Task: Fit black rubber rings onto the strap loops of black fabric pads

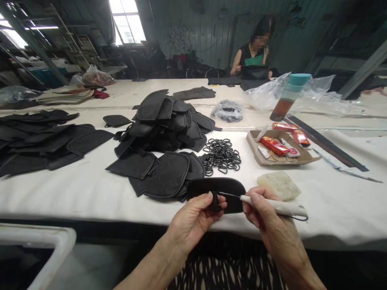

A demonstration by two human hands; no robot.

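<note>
Near the table's front edge, my left hand point(196, 219) pinches a small folded black strap point(215, 201) between thumb and fingers. Just behind it lies a black padded panel point(223, 184) with rounded corners, partly covered by both hands. My right hand point(264, 209) grips a white-handled awl point(286, 207), its thin metal shaft pointing left and reaching the strap. Whether the tip touches or enters the strap I cannot tell. A thin black curved piece shows under the handle's right end. Behind the panel is a heap of black D-rings point(222, 157).
Black panels are piled at centre point(163, 129) and left point(51, 141). On the right, a cardboard tray point(272, 163) holds red boxes, beside a pale translucent block point(279, 186). A bottle point(288, 98) stands behind. Across the table, a person point(254, 56) handles dark material.
</note>
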